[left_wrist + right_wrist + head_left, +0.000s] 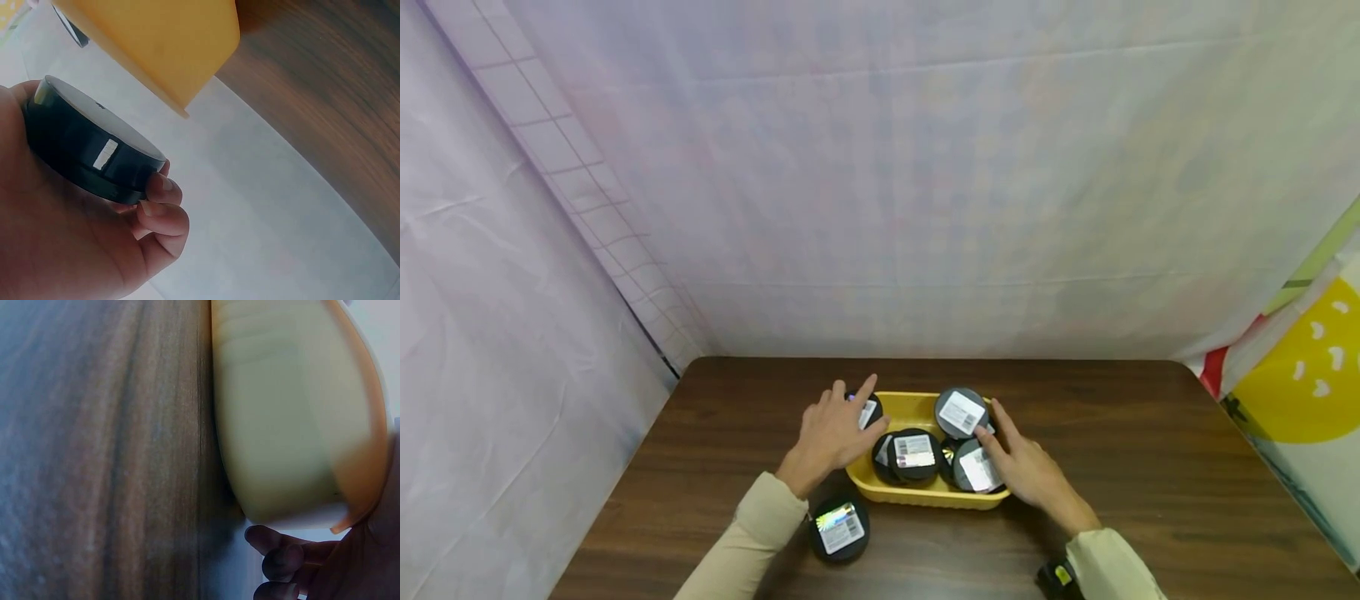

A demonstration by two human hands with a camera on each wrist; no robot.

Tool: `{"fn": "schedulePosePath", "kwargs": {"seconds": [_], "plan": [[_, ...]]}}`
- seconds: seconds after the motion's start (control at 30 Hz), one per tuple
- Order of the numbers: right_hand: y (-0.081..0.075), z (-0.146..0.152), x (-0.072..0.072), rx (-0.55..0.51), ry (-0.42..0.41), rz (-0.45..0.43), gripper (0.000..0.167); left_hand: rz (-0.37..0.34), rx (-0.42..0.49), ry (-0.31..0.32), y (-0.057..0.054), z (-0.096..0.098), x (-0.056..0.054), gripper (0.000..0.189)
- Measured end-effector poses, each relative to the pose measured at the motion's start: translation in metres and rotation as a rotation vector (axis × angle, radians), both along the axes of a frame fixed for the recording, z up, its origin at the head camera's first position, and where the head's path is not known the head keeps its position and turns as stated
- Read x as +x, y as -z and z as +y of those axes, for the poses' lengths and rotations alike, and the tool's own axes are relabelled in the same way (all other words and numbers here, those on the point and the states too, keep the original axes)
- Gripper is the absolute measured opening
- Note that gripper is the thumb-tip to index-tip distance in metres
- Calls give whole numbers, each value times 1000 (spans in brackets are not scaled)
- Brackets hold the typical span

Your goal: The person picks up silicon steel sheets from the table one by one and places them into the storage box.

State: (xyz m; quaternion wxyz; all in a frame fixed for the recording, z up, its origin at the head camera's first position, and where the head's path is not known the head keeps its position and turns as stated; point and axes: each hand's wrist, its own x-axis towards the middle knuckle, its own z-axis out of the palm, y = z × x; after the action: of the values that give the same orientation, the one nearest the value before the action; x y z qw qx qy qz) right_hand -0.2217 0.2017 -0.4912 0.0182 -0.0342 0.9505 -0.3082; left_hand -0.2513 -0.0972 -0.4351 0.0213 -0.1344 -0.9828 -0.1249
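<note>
My left hand (831,429) holds a black tape roll (94,147) by its edge, just beyond the left end of a yellow basket (928,498). A white label covers the roll's face, and a small white tab shows on its side. At the basket's right end, my right hand (1033,471) grips the rim, thumb over the inside and fingers (284,562) curled round the outer wall. Several labelled tape rolls (914,455) lie in the basket; a grey-faced one (961,413) leans on top near the right thumb.
Another labelled tape roll (839,530) lies on the brown wooden table (1150,467) in front of the basket's left end. A small black object (1060,577) with a yellow-green mark is beside the right sleeve. White cloth (925,208) hangs behind the table.
</note>
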Motion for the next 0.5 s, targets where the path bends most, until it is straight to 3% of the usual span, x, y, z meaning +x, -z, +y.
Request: {"fn": "schedulePosePath", "kwargs": {"seconds": [0.5], "plan": [[0, 0, 1, -9, -3, 1, 77, 4, -18, 34, 3, 8, -2, 72]]}}
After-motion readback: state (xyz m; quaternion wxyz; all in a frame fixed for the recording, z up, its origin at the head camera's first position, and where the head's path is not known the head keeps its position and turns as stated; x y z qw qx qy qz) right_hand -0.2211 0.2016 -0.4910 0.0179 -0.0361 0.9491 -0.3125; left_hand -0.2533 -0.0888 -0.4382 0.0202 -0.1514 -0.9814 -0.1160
